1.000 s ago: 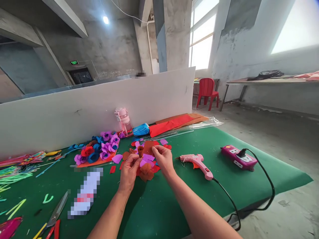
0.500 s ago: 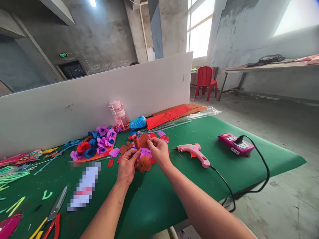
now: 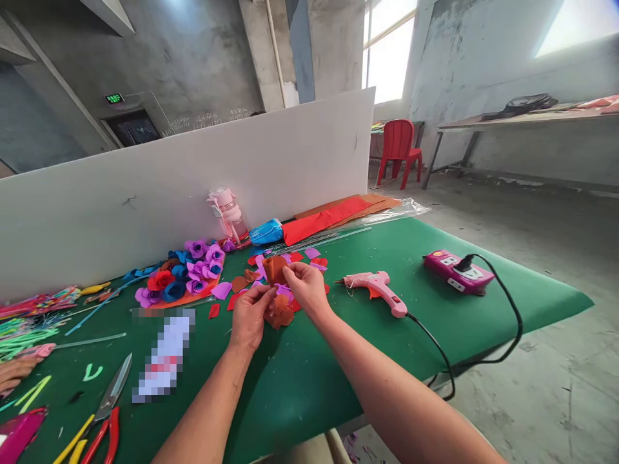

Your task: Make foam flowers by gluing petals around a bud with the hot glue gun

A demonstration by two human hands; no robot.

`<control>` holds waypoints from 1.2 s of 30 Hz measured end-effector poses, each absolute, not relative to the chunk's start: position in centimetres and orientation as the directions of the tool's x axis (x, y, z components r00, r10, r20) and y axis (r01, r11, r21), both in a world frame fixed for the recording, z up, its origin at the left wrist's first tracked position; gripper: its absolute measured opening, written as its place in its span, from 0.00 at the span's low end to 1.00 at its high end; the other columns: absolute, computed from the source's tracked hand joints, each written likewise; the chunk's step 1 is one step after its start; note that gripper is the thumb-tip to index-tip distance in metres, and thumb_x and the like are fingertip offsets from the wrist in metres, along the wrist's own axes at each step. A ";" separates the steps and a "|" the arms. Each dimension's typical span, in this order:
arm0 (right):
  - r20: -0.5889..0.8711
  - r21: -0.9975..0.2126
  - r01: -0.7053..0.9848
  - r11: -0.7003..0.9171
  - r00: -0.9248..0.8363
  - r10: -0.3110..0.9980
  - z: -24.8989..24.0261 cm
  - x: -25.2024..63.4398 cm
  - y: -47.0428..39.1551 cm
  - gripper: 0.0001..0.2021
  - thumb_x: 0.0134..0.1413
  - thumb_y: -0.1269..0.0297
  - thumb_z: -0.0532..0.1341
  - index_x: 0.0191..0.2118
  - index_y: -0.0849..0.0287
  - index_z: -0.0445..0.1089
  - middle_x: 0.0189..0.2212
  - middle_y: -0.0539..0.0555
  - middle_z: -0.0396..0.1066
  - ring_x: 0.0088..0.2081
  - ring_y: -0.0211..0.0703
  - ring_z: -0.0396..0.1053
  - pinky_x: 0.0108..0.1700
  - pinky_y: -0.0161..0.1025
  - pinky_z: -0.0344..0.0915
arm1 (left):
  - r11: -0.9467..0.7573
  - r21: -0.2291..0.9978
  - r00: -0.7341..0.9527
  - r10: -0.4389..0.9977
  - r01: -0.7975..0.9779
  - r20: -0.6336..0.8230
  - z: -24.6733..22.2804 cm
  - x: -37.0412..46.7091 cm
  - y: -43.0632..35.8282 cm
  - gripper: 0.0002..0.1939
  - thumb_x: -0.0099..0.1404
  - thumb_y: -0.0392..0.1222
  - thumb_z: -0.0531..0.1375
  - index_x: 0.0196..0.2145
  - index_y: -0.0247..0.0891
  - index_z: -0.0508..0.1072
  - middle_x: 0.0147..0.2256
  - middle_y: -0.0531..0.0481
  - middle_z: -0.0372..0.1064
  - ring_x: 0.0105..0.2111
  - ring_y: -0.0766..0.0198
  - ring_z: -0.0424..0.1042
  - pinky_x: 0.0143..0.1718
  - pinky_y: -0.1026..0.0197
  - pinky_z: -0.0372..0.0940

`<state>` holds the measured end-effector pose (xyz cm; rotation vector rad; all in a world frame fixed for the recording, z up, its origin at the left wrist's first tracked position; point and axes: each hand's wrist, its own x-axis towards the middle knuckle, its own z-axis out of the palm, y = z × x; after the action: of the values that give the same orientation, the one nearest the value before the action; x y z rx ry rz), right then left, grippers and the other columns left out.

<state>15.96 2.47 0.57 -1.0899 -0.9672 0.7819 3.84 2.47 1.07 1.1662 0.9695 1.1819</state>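
Observation:
Between my two hands is a brown petal (image 3: 275, 269), curved against a rolled brown piece that it now mostly hides. My right hand (image 3: 309, 289) pinches the petal's right edge. Closed fingers of my left hand (image 3: 249, 314) grip the base of the brown roll from below. Under and behind the hands lie loose petals: brown ones (image 3: 280, 313), purple ones (image 3: 222, 290) and red ones (image 3: 319, 263). To the right of my right hand, a pink glue gun (image 3: 374, 287) rests on the green table, its nozzle pointing left.
Finished flowers (image 3: 188, 277) are heaped at the left. A magenta power strip (image 3: 457, 270) with a black cord sits at the right. Scissors (image 3: 113, 393) and red-handled pliers (image 3: 109, 432) lie front left. Another person's hand (image 3: 17, 374) shows at the left edge. A pink bottle (image 3: 227, 212) stands behind.
My right hand has brought the brown petal left, from beside the roll to against its front. Another person's hand has come into view at the left edge.

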 end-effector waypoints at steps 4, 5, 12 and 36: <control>0.223 -0.957 -0.093 0.275 0.371 0.901 0.6 15.9 2.5 0.12 0.46 0.57 0.56 0.22 0.60 0.68 0.18 0.49 0.67 0.21 0.36 0.63 0.24 0.32 0.57 | -0.016 0.990 0.151 0.988 -0.143 0.038 1.0 3.8 2.5 0.15 0.43 0.46 0.71 0.24 0.34 0.74 0.15 0.58 0.59 0.16 0.74 0.57 0.18 0.68 0.50; 0.218 -0.958 -0.095 0.270 0.368 0.904 0.6 15.9 2.5 0.12 0.46 0.57 0.56 0.22 0.60 0.68 0.18 0.49 0.67 0.21 0.36 0.63 0.24 0.32 0.57 | -0.018 0.990 0.152 0.988 -0.139 0.039 1.0 3.8 2.5 0.15 0.43 0.46 0.71 0.23 0.34 0.74 0.15 0.58 0.59 0.16 0.74 0.57 0.18 0.68 0.50; 0.220 -0.960 -0.088 0.267 0.355 0.909 0.5 15.9 2.5 0.12 0.46 0.57 0.56 0.22 0.60 0.68 0.17 0.48 0.66 0.20 0.35 0.62 0.24 0.31 0.57 | -0.021 0.990 0.139 0.989 -0.141 0.041 0.9 3.8 2.5 0.15 0.42 0.46 0.71 0.24 0.35 0.74 0.16 0.58 0.60 0.16 0.73 0.57 0.17 0.68 0.49; 0.221 -0.945 -0.165 0.283 0.316 0.923 0.5 15.8 2.3 0.12 0.47 0.57 0.57 0.23 0.60 0.69 0.19 0.50 0.70 0.21 0.36 0.64 0.25 0.32 0.60 | -0.023 0.992 0.153 0.987 -0.126 0.042 1.1 3.8 2.5 0.16 0.41 0.47 0.72 0.23 0.34 0.74 0.15 0.58 0.60 0.16 0.74 0.57 0.17 0.68 0.50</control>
<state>15.83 2.33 0.53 -0.9988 -0.9569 0.9007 3.85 2.46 1.07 1.2107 0.9884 1.1732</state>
